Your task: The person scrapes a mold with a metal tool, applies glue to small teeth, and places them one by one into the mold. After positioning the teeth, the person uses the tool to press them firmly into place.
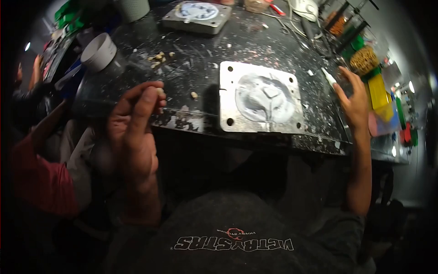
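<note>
The mould plate [267, 98] lies on the workbench [191, 68], at the near edge. To the left of this plate is the left hand [137, 118], with a small piece [160, 91] between thumb and fingers. Between this hand and the plate lies one crumb [194, 95]. Left of the plate and farther back lies a group of crumbs [159, 58]; a cup [99, 52] stands farther left of the plate. Behind the plate, toward left, is a second mould plate [196, 17]. On the plate's right are a nozzle tube [328, 76] and the right hand [355, 98].
</note>
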Action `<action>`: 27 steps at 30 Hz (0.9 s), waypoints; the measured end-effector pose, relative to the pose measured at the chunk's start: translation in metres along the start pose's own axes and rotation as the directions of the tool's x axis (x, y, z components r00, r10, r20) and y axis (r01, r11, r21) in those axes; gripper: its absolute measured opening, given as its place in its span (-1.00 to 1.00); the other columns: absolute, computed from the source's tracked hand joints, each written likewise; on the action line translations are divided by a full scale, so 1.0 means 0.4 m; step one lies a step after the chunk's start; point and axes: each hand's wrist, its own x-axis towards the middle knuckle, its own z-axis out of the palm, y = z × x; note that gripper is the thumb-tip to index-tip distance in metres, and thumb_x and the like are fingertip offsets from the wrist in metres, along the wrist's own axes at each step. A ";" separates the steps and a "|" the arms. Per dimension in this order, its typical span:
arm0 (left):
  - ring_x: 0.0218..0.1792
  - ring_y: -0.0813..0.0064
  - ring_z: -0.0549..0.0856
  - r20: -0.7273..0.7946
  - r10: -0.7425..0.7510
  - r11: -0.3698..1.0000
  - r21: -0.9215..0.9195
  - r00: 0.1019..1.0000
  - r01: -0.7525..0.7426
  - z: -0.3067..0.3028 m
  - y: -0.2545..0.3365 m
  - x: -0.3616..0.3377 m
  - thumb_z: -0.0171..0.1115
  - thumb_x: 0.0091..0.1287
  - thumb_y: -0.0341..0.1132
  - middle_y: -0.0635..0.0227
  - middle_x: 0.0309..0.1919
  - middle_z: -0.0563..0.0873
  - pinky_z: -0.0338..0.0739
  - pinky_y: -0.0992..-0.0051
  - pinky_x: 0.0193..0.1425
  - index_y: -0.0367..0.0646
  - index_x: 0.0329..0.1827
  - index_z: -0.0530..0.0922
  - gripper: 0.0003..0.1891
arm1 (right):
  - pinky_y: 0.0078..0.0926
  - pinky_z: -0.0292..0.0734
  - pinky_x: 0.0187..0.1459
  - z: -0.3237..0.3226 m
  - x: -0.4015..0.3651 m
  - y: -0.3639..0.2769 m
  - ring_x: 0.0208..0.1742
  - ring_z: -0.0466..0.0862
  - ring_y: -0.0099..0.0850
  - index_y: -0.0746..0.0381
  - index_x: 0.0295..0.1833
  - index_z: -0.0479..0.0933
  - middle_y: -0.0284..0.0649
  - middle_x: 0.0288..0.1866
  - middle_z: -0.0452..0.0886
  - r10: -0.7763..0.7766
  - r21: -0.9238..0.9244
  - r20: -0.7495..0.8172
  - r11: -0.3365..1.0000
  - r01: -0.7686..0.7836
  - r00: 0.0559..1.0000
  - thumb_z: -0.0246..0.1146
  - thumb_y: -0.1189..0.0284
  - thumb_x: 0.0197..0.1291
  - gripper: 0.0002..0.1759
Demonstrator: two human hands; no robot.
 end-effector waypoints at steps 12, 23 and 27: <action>-0.09 0.52 0.75 0.440 0.004 0.977 0.189 0.898 -0.097 0.083 0.065 -0.157 0.27 0.49 -0.50 0.20 -0.13 0.74 0.66 0.51 0.07 -0.33 0.00 0.71 -0.87 | -0.49 0.80 -0.21 0.078 -0.205 -0.576 -0.16 0.82 -0.34 0.36 -0.05 0.69 -0.10 -0.18 0.77 -0.086 0.837 -0.225 0.493 0.237 0.971 0.56 0.67 0.04 -0.67; -0.11 0.57 0.74 0.287 -0.266 0.942 -0.123 0.920 0.311 0.111 -0.003 -0.199 0.28 0.50 -0.48 0.24 -0.14 0.78 0.60 0.56 0.08 -0.30 -0.01 0.72 -0.87 | -0.51 0.75 -0.10 0.113 -0.239 -0.536 -0.11 0.81 -0.34 0.39 0.02 0.69 -0.07 -0.12 0.77 0.014 0.932 -0.102 0.350 0.091 0.995 0.52 0.75 0.02 -0.61; -0.11 0.59 0.73 0.282 -0.324 0.921 -0.123 0.903 0.369 0.113 -0.005 -0.193 0.31 0.48 -0.48 0.28 -0.16 0.78 0.59 0.58 0.08 -0.31 -0.02 0.72 -0.88 | -0.52 0.76 -0.15 0.142 -0.244 -0.534 -0.14 0.81 -0.38 0.34 0.01 0.73 -0.13 -0.13 0.76 -0.004 0.854 -0.200 0.490 0.176 0.980 0.55 0.69 0.01 -0.62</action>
